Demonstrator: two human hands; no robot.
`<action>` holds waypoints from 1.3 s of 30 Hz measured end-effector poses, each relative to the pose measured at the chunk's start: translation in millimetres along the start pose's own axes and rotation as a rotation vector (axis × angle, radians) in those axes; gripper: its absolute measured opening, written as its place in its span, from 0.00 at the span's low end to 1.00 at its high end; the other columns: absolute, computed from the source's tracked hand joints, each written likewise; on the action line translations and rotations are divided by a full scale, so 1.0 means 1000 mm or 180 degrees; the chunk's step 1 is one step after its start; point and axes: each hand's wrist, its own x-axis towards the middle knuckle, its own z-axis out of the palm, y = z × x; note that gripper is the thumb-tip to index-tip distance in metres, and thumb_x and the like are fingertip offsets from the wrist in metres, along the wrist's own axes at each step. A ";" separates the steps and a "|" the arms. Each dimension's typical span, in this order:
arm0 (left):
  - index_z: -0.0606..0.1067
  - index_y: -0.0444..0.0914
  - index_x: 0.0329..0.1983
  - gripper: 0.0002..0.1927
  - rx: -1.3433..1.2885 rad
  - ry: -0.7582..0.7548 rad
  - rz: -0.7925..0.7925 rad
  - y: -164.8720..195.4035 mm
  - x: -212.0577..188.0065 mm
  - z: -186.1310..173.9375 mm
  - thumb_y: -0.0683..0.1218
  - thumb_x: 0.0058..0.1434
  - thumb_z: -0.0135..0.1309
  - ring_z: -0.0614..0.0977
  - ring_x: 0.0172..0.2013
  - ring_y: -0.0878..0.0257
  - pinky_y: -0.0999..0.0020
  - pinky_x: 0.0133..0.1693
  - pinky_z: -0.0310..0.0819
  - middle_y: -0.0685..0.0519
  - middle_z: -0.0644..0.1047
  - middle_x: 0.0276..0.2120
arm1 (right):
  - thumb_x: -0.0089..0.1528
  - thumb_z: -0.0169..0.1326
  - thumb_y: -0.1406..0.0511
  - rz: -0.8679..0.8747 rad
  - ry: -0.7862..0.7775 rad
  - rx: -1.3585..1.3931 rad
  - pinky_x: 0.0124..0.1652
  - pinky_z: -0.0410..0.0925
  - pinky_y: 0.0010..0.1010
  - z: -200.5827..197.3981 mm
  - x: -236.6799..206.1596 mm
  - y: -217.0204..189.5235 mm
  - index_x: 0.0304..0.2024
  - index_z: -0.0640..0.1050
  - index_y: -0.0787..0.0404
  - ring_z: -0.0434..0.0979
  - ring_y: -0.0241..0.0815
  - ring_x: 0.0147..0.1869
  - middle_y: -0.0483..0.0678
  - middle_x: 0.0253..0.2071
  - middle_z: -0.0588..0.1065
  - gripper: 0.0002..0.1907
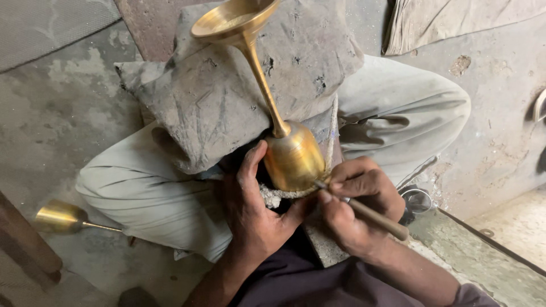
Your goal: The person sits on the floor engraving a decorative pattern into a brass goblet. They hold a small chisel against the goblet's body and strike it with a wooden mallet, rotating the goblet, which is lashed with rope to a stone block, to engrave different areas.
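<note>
While the brass goblet lies tilted across my lap, its bowl nearest me and its flared foot pointing away toward the far side of the floor, I have both hands closed on the work. My left hand wraps the near side of the bowl, thumb up along its flank and fingers curled beneath, so its grip is shut on the goblet and steadies it against the rope ring it sits in. My right hand is clenched around a wooden-handled tool, whose metal tip touches the lower rim of the bowl. A grey padded cloth lies over my knees under the stem, and my pale trousers spread to either side on the concrete floor. A second brass piece, with a bowl and thin stem, lies on the floor near its left edge, well apart from my hands. As for progress, I judge the work on the bowl is under way: the surface looks smooth and bright, but I cannot tell from this angle whether any marks have been cut along the rim, so how much remains is unclear.
</note>
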 end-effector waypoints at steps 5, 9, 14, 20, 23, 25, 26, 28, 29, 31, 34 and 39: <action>0.59 0.32 0.74 0.46 -0.0311 -0.0020 0.0104 -0.003 0.001 -0.004 0.59 0.63 0.66 0.76 0.66 0.47 0.56 0.68 0.70 0.40 0.71 0.67 | 0.65 0.58 0.78 0.0274 -0.0027 -0.0098 0.42 0.74 0.19 -0.002 -0.005 -0.010 0.46 0.70 0.68 0.78 0.33 0.41 0.55 0.45 0.74 0.10; 0.60 0.33 0.73 0.47 -0.0030 -0.0009 0.0179 -0.004 0.000 -0.006 0.60 0.59 0.67 0.76 0.65 0.49 0.55 0.66 0.68 0.43 0.71 0.66 | 0.66 0.56 0.77 0.0194 -0.0127 -0.0285 0.42 0.75 0.20 0.001 -0.002 -0.011 0.46 0.70 0.68 0.78 0.34 0.42 0.55 0.47 0.73 0.09; 0.60 0.33 0.73 0.50 0.0112 -0.0065 0.0124 -0.004 -0.001 -0.009 0.62 0.56 0.68 0.75 0.63 0.49 0.54 0.63 0.65 0.44 0.71 0.65 | 0.65 0.56 0.77 0.0078 -0.0108 -0.0525 0.41 0.73 0.20 0.004 0.000 -0.013 0.44 0.70 0.68 0.78 0.34 0.40 0.56 0.45 0.74 0.08; 0.59 0.35 0.73 0.51 -0.0007 -0.0105 0.0148 -0.005 0.001 -0.011 0.62 0.55 0.69 0.76 0.63 0.49 0.54 0.63 0.67 0.44 0.71 0.65 | 0.61 0.60 0.76 -0.0082 -0.0193 -0.0836 0.38 0.73 0.20 0.003 0.004 -0.016 0.40 0.72 0.66 0.79 0.34 0.37 0.53 0.41 0.76 0.09; 0.58 0.35 0.74 0.50 -0.0061 -0.0068 0.0207 -0.004 0.002 -0.012 0.59 0.57 0.69 0.75 0.64 0.48 0.54 0.64 0.67 0.44 0.70 0.67 | 0.59 0.62 0.75 -0.0109 -0.0306 -0.1004 0.36 0.73 0.21 0.004 0.006 -0.019 0.38 0.73 0.66 0.80 0.35 0.38 0.53 0.39 0.77 0.09; 0.58 0.35 0.74 0.50 -0.0081 -0.0102 0.0187 -0.003 0.002 -0.014 0.57 0.56 0.69 0.75 0.64 0.48 0.53 0.64 0.67 0.43 0.70 0.67 | 0.59 0.61 0.75 -0.0226 -0.0335 -0.1112 0.37 0.73 0.22 0.005 0.008 -0.020 0.38 0.74 0.66 0.80 0.36 0.37 0.53 0.39 0.77 0.09; 0.58 0.36 0.74 0.50 -0.0094 -0.0121 0.0178 -0.003 0.002 -0.016 0.57 0.55 0.70 0.75 0.65 0.48 0.53 0.64 0.66 0.43 0.71 0.67 | 0.60 0.61 0.75 -0.0286 -0.0348 -0.1169 0.37 0.74 0.23 0.006 0.008 -0.021 0.38 0.74 0.66 0.80 0.37 0.36 0.52 0.39 0.77 0.09; 0.58 0.36 0.74 0.50 -0.0190 -0.0170 0.0137 -0.003 0.003 -0.018 0.56 0.55 0.70 0.75 0.65 0.48 0.53 0.64 0.67 0.43 0.71 0.66 | 0.59 0.62 0.75 -0.0326 -0.0437 -0.1148 0.37 0.73 0.24 0.007 0.009 -0.022 0.38 0.74 0.65 0.80 0.38 0.36 0.53 0.39 0.77 0.09; 0.58 0.36 0.74 0.50 -0.0236 -0.0193 0.0114 -0.002 0.004 -0.019 0.56 0.55 0.70 0.75 0.65 0.48 0.53 0.64 0.67 0.43 0.71 0.66 | 0.59 0.63 0.74 -0.0344 -0.0484 -0.1136 0.37 0.73 0.24 0.007 0.009 -0.023 0.38 0.74 0.65 0.80 0.39 0.36 0.53 0.39 0.77 0.09; 0.58 0.36 0.74 0.50 -0.0236 -0.0210 0.0104 -0.002 0.004 -0.020 0.56 0.56 0.70 0.75 0.64 0.48 0.53 0.64 0.67 0.42 0.71 0.66 | 0.59 0.63 0.74 -0.0349 -0.0549 -0.1206 0.37 0.73 0.25 0.009 0.009 -0.024 0.38 0.75 0.65 0.81 0.39 0.36 0.53 0.39 0.78 0.09; 0.57 0.36 0.74 0.49 -0.0187 -0.0209 0.0108 -0.002 0.003 -0.021 0.56 0.56 0.69 0.75 0.64 0.49 0.53 0.63 0.67 0.42 0.71 0.66 | 0.59 0.63 0.73 -0.0411 -0.0617 -0.1278 0.35 0.73 0.26 0.010 0.010 -0.026 0.37 0.76 0.65 0.81 0.40 0.37 0.53 0.38 0.78 0.08; 0.56 0.35 0.75 0.49 -0.0341 -0.0147 0.0222 -0.005 0.003 -0.021 0.54 0.57 0.68 0.75 0.64 0.49 0.53 0.64 0.66 0.43 0.71 0.67 | 0.60 0.63 0.69 -0.0632 -0.0769 -0.1404 0.34 0.72 0.27 0.012 0.013 -0.027 0.37 0.76 0.64 0.80 0.40 0.36 0.52 0.36 0.78 0.08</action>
